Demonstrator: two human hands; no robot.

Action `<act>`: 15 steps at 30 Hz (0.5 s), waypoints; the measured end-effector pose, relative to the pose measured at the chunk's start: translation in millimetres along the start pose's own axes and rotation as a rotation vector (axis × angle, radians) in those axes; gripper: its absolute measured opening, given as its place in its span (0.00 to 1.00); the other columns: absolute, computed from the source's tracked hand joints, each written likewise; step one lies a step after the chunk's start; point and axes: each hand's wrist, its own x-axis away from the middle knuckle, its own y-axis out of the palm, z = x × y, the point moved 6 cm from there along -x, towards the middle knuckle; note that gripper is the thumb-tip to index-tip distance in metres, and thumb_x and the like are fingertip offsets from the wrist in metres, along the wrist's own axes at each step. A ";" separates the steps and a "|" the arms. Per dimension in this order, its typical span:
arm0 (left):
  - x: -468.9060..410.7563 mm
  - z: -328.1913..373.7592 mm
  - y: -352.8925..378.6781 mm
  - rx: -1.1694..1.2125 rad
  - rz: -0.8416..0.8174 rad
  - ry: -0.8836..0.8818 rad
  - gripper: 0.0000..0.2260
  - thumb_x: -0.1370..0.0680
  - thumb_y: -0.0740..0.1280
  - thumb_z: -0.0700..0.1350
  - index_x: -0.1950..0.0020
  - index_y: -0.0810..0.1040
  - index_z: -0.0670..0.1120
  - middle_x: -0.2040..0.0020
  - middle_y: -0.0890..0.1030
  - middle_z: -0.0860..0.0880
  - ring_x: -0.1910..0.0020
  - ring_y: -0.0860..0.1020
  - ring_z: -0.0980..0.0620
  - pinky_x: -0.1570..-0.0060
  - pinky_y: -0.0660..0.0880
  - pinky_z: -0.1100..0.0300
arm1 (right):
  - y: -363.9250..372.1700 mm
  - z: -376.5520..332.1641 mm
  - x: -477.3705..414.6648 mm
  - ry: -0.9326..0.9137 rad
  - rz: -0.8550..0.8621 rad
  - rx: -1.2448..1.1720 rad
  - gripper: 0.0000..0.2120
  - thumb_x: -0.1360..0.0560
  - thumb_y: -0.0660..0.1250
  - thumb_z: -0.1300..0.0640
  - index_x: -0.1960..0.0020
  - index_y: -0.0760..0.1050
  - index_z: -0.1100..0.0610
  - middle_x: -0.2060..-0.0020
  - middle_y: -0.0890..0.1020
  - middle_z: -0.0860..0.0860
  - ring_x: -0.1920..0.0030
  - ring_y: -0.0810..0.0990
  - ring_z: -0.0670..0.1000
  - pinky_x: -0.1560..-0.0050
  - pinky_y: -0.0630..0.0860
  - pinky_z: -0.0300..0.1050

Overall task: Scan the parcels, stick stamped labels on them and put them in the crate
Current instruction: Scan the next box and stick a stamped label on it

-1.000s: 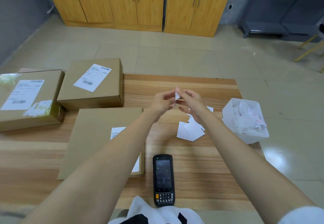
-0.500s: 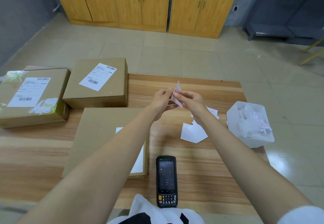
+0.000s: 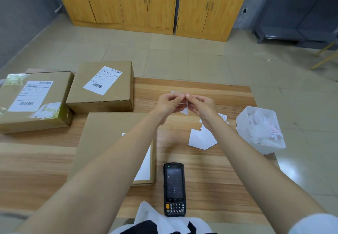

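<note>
- Left parcel (image 3: 34, 102): it lies on the table's (image 3: 210, 175) far-left part with a barcode sheet on its top. I see no small stamped label on it, though glare on its tape hides some of the top.
- Back parcel (image 3: 102, 87): just beside the left one, also with a barcode sheet and also still on the table. No crate is in view, so I judge nothing here is packed yet.
- Flat parcel (image 3: 109, 138): nearest to me, partly under my left forearm, with a white sheet showing at its right edge. I take it as the one in hand, with sticking and crating still to do.
- Left hand (image 3: 169, 103): raised over the far half of the table, fingers curled, thumb and fingertips pinching the label (image 3: 178, 93).
- The label is held in the air between both hands, and a white corner hangs below them. This looks to me like peeling it off its backing.
- Scanner (image 3: 174, 189): flat on the table near me, screen lit, in neither hand. Whether the flat parcel is scanned I cannot tell.
- Right hand (image 3: 200, 105): fingertips meet the left's, pinching the same label from the other side.
- Loose labels (image 3: 201, 139): a small heap under my right forearm, more to use.
- Tub (image 3: 259, 147): at the right edge, full of crumpled white paper.
</note>
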 end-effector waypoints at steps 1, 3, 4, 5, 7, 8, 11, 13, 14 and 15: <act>-0.1 -0.6 -1.0 0.011 0.014 -0.011 0.13 0.20 0.62 0.42 0.42 0.77 0.34 0.52 0.80 0.41 0.51 0.80 0.45 0.45 0.78 0.57 | 1.7 -0.3 1.1 -0.006 -0.028 -0.002 0.06 0.25 0.69 0.60 0.59 0.82 0.53 0.62 0.85 0.46 0.59 0.83 0.41 0.58 0.77 0.31; 0.3 -0.1 -1.7 0.018 0.019 -0.019 0.14 0.20 0.63 0.43 0.42 0.77 0.34 0.54 0.81 0.41 0.53 0.80 0.47 0.47 0.78 0.59 | 4.0 -1.5 2.5 -0.025 -0.071 0.010 0.04 0.25 0.68 0.61 0.54 0.82 0.55 0.56 0.85 0.48 0.54 0.83 0.43 0.53 0.78 0.33; 0.5 0.5 -1.2 0.021 0.016 -0.017 0.13 0.20 0.64 0.43 0.43 0.77 0.34 0.54 0.81 0.41 0.53 0.81 0.46 0.47 0.78 0.60 | 4.3 -1.9 2.6 -0.034 -0.073 0.026 0.04 0.25 0.68 0.62 0.53 0.82 0.56 0.54 0.84 0.49 0.52 0.82 0.44 0.50 0.78 0.35; 1.0 0.6 -0.9 0.034 0.023 -0.018 0.12 0.21 0.65 0.43 0.44 0.77 0.35 0.54 0.81 0.40 0.54 0.81 0.46 0.49 0.79 0.60 | 3.9 -2.0 2.1 -0.042 -0.060 0.055 0.05 0.25 0.68 0.62 0.52 0.81 0.56 0.54 0.84 0.49 0.52 0.81 0.44 0.47 0.78 0.36; 2.9 1.6 -1.8 0.085 0.082 -0.034 0.07 0.23 0.68 0.41 0.49 0.73 0.40 0.56 0.80 0.41 0.58 0.81 0.47 0.54 0.79 0.61 | 2.6 -2.5 0.6 -0.055 -0.009 0.151 0.04 0.24 0.67 0.60 0.52 0.81 0.56 0.56 0.83 0.48 0.52 0.79 0.46 0.47 0.76 0.39; 3.0 2.5 -3.4 0.082 0.124 -0.030 0.08 0.24 0.69 0.41 0.49 0.71 0.43 0.56 0.79 0.44 0.59 0.80 0.49 0.56 0.79 0.61 | 1.7 -3.0 0.0 -0.061 0.018 0.207 0.04 0.24 0.67 0.59 0.52 0.80 0.56 0.57 0.82 0.47 0.53 0.78 0.46 0.48 0.74 0.39; -1.2 3.6 -9.8 -0.161 0.200 0.005 0.23 0.27 0.73 0.45 0.36 0.70 0.52 0.45 0.69 0.47 0.46 0.71 0.50 0.45 0.75 0.54 | -0.9 -5.4 -0.5 -0.085 0.033 0.315 0.03 0.23 0.66 0.57 0.53 0.78 0.54 0.61 0.77 0.49 0.58 0.73 0.46 0.57 0.69 0.38; -2.5 6.4 -13.1 -0.364 0.208 0.041 0.22 0.28 0.74 0.47 0.35 0.73 0.56 0.38 0.67 0.46 0.41 0.66 0.51 0.40 0.70 0.56 | -2.5 -7.5 0.0 -0.096 0.014 0.319 0.04 0.22 0.64 0.58 0.55 0.77 0.54 0.66 0.75 0.49 0.65 0.72 0.47 0.61 0.69 0.37; -3.8 7.9 -12.2 -0.395 0.173 0.078 0.18 0.28 0.73 0.46 0.38 0.77 0.53 0.38 0.72 0.45 0.42 0.68 0.51 0.42 0.69 0.59 | -2.5 -8.1 0.3 -0.092 0.005 0.305 0.04 0.22 0.64 0.59 0.55 0.76 0.54 0.67 0.75 0.50 0.67 0.73 0.46 0.62 0.70 0.37; -4.1 9.1 -9.9 -0.376 0.123 0.114 0.14 0.27 0.72 0.43 0.41 0.80 0.48 0.39 0.77 0.43 0.46 0.71 0.53 0.46 0.69 0.63 | -2.1 -8.0 0.6 -0.081 -0.002 0.285 0.04 0.22 0.64 0.59 0.54 0.76 0.55 0.66 0.77 0.50 0.68 0.74 0.46 0.63 0.71 0.36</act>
